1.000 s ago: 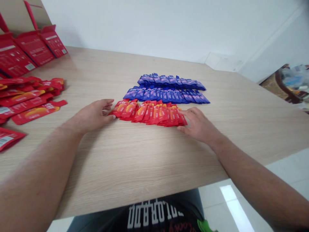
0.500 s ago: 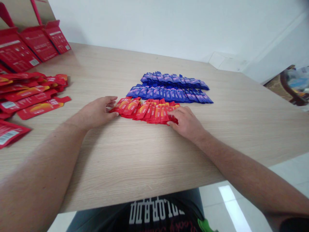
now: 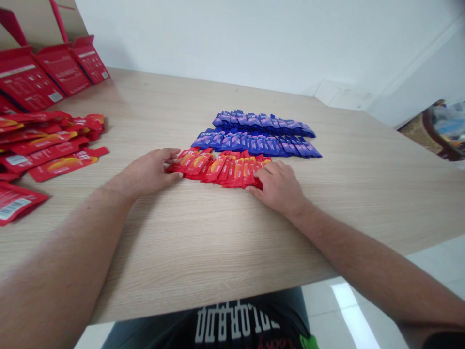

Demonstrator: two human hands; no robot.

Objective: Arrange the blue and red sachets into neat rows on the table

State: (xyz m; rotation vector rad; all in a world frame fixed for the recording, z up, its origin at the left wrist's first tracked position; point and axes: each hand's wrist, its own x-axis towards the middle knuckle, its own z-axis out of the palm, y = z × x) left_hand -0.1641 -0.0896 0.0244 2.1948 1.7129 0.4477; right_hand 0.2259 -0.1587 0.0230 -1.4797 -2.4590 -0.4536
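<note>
A row of overlapping red sachets (image 3: 217,167) with yellow-orange prints lies on the table in front of me. My left hand (image 3: 156,169) is at the row's left end, thumb along the near edge and fingers curled round the far side. At the right end, my right hand (image 3: 278,186) holds the last sachets, its thumb low on the near side and its fingers over the top. Parts of the end sachets are hidden under the fingers. Just behind lie two rows of blue-purple sachets, a nearer row (image 3: 254,142) and a farther row (image 3: 261,119).
Loose red pouches (image 3: 47,140) are heaped at the left of the wooden table (image 3: 203,242). Behind them stand several open red boxes (image 3: 63,70). A white wall (image 3: 236,39) borders the table's far edge. Off to the right is a container with plastic-wrapped contents (image 3: 448,126).
My right hand has slid slightly left along the near edge, its thumb now farther under the row's right end. My left hand stays at the left end. The view has shifted slightly.
</note>
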